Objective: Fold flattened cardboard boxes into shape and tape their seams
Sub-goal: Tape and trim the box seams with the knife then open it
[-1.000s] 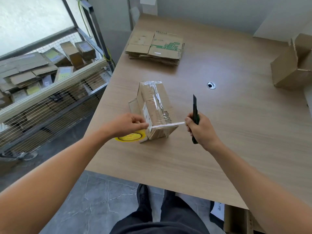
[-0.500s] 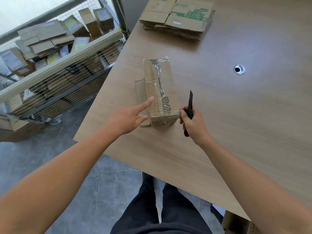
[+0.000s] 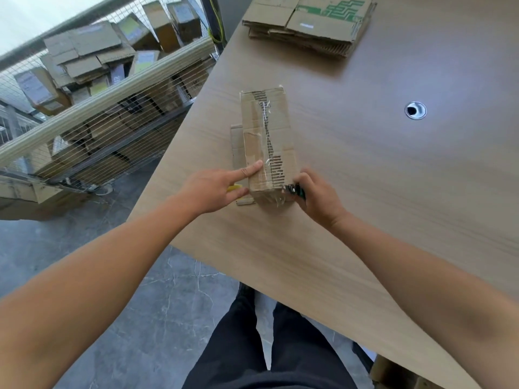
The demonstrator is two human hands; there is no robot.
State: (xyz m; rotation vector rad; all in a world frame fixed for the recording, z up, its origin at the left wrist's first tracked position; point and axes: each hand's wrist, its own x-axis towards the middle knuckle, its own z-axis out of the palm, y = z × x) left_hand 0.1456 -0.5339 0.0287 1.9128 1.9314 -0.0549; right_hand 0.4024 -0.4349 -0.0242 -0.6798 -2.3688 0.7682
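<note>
The cardboard box [image 3: 276, 127] lies folded into shape on the bench [image 3: 393, 192], between the two hands. A strip of clear tape [image 3: 265, 130] runs along its top seam and over its near end. The left hand [image 3: 213, 189] has its fingers [image 3: 251, 171] straight, and the index fingertip presses on the top of the box close to the near edge. The right hand [image 3: 318, 199] is at the near right corner of the box, its fingers curled tight around a green utility knife [image 3: 295, 190] that is just beside the taped end. Under the left fingers a yellow tape roll [image 3: 234, 188] shows only a little. Well beyond the fingers, at the far side of the bench, lies a stack of flattened boxes [image 3: 309, 23]. Beyond the right fingers and to their right is a round cable hole [image 3: 415, 110]. To the left of the left fingers, off the bench, stands a wire cage [image 3: 112, 113] full of cardboard.
</note>
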